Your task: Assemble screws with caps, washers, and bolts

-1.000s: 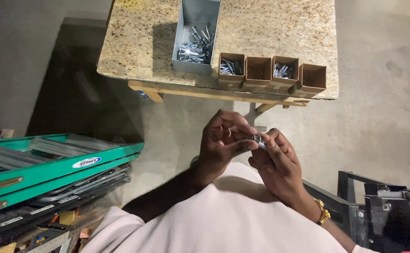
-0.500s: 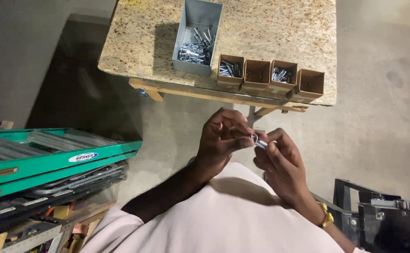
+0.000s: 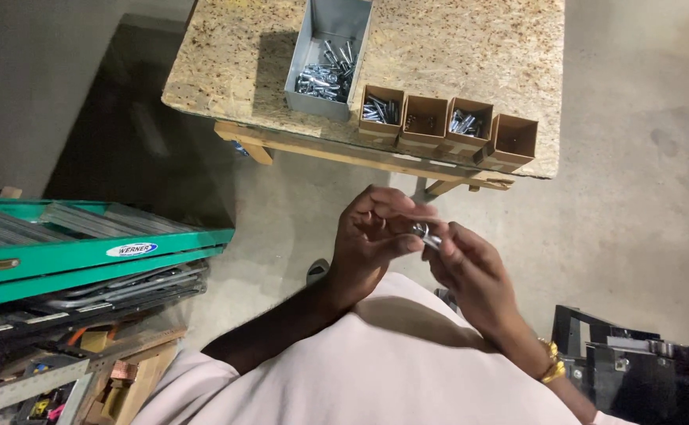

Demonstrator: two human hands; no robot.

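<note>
Left hand: the left hand is raised in front of the chest, fingers curled in, fingertips pinched on a small metal bolt
Right hand: the right hand meets it from the other side, fingers closed narrowly on the same bolt; a gold bracelet sits at its wrist
Bolt: held between both hands, in the air, well short of the table
Surface: a speckled stone-look tabletop on a wooden frame; a grey bin of bolts stands on it; beside it, along the near edge, a row of four small cardboard boxes, some holding metal parts
Room: bare concrete floor; a green ladder lies on the left above stacked tools; dark equipment at lower right
</note>
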